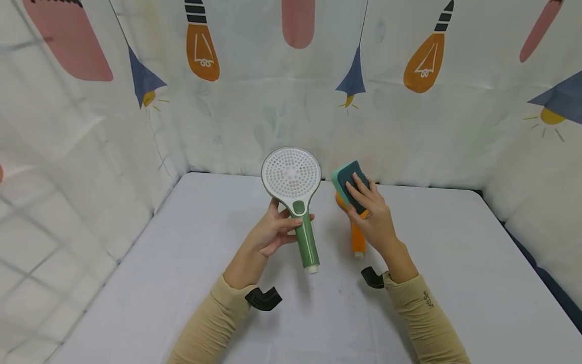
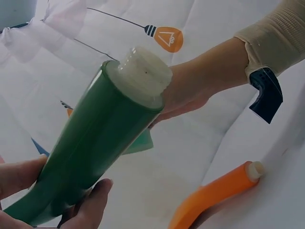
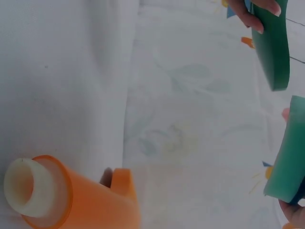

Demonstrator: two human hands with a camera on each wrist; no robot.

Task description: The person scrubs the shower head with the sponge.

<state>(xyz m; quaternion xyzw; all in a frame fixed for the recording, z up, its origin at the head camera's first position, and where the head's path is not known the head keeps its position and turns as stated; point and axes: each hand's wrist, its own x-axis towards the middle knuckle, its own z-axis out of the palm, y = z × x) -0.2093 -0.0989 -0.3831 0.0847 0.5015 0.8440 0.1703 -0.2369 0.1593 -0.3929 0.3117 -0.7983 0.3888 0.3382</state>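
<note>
My left hand (image 1: 273, 227) grips a shower head (image 1: 291, 174) by its green handle. The round white spray face is turned toward the head camera, and the handle's whitish threaded end (image 2: 145, 71) points down toward me. My right hand (image 1: 375, 215) holds a two-layer sponge (image 1: 346, 177), dark blue on one face and light green on the other, just right of the shower head. The fingers spread over the dark face. Below the sponge lies an orange object with a tubular handle (image 1: 358, 240) and a whitish end; its upper part is mostly hidden by the sponge and hand.
A white-covered table (image 1: 182, 283) spreads under both arms. Behind it hangs a pale cloth wall (image 1: 254, 116) printed with bulbs and lamps, and more cloth closes off the left and right sides. Black curved mounts (image 1: 263, 299) stick out from both wrists.
</note>
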